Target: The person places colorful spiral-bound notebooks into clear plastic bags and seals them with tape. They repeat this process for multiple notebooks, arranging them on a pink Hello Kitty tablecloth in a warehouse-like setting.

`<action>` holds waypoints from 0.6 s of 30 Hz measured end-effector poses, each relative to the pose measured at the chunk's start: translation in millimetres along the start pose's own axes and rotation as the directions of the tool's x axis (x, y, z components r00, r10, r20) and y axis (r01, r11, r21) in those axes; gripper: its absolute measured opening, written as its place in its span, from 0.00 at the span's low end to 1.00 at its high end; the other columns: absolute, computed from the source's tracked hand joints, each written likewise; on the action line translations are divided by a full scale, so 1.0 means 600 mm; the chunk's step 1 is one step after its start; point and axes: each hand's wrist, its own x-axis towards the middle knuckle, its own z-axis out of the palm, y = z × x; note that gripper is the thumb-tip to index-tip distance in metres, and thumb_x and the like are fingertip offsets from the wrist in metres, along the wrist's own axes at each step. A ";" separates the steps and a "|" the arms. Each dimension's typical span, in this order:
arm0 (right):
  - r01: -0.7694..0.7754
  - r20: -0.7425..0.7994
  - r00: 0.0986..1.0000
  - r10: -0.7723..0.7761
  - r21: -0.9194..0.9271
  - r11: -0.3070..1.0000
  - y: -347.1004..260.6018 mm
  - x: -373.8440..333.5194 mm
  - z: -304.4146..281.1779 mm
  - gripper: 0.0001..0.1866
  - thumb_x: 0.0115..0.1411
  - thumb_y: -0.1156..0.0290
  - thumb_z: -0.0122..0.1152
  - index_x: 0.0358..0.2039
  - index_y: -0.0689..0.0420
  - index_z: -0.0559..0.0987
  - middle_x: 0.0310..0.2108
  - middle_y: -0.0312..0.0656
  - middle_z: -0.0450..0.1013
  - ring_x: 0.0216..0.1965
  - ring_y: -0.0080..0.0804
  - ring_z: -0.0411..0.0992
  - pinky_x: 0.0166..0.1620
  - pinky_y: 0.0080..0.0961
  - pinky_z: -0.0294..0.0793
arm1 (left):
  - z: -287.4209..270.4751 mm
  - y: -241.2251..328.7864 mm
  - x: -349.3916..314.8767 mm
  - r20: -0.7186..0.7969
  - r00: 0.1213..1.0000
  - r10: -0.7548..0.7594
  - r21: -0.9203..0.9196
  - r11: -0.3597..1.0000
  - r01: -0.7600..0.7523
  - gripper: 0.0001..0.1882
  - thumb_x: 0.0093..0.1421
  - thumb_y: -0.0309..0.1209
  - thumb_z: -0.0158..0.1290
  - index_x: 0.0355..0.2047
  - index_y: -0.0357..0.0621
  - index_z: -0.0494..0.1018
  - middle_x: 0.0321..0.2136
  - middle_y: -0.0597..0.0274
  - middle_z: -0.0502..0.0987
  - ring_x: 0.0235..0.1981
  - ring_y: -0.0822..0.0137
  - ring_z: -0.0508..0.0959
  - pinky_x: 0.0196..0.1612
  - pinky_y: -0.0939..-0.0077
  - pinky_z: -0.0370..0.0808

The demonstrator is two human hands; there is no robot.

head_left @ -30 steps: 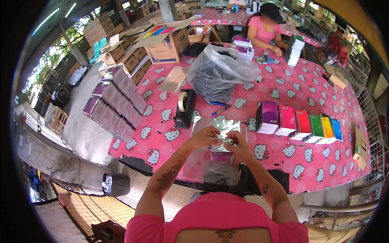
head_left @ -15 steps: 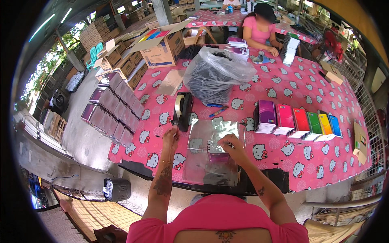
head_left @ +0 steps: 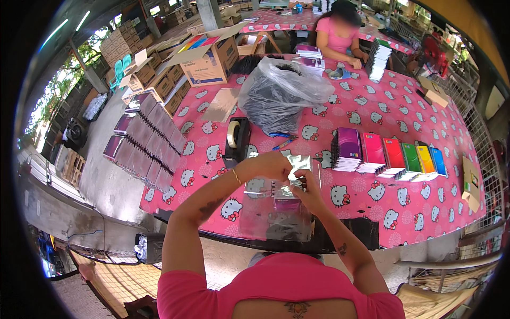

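My left hand (head_left: 274,167) is closed, its fingertips bent down over clear plastic film (head_left: 260,220); whatever it pinches is too small or hidden to name. Beside it, my right hand (head_left: 308,190) pinches a fold of the film between curled fingers. Under the film lies a spiral notebook (head_left: 287,204) with a purple cover, partly hidden by the right hand and glare. A black tape dispenser (head_left: 241,139) with a pale roll stands just beyond my left forearm.
Notebook rows in several colours (head_left: 373,154) stand to the right; wrapped stacks (head_left: 143,143) sit at the left edge. Ahead are blue pens (head_left: 283,139), a plastic bag of black coils (head_left: 276,101) and a cardboard box (head_left: 210,64). A co-worker (head_left: 340,37) sits across the table.
My left hand has moved from the tape dispenser's near end rightward to the film beside my right hand. The right hand stays over the notebook. The co-worker's head has tipped down.
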 end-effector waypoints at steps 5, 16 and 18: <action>-0.057 0.026 0.998 0.057 0.017 0.998 -0.020 0.001 0.005 0.24 0.58 0.75 0.63 0.54 0.57 0.66 0.46 0.38 0.64 0.46 0.24 0.65 0.45 0.23 0.70 | 0.120 -0.136 0.035 0.216 0.974 0.068 -0.818 0.558 0.142 0.13 0.62 0.40 0.59 0.32 0.42 0.76 0.31 0.67 0.78 0.33 0.76 0.75 0.37 0.77 0.70; 0.097 0.010 0.995 -0.097 -0.105 0.990 0.012 -0.064 0.035 0.38 0.70 0.46 0.44 0.71 0.57 0.51 0.69 0.47 0.54 0.71 0.41 0.49 0.70 0.37 0.46 | 0.209 0.114 -0.146 -0.114 0.770 -0.628 -0.909 0.378 0.174 0.40 0.56 0.39 0.66 0.64 0.41 0.60 0.54 0.53 0.73 0.56 0.55 0.74 0.60 0.59 0.69; 0.184 0.097 0.975 -0.200 0.146 0.972 0.026 -0.050 0.035 0.38 0.71 0.44 0.41 0.71 0.57 0.51 0.70 0.45 0.53 0.71 0.42 0.48 0.70 0.39 0.45 | 0.163 0.146 -0.188 -0.444 0.586 -0.678 -0.766 0.626 0.144 0.41 0.52 0.36 0.69 0.62 0.41 0.61 0.54 0.54 0.72 0.54 0.56 0.74 0.57 0.60 0.71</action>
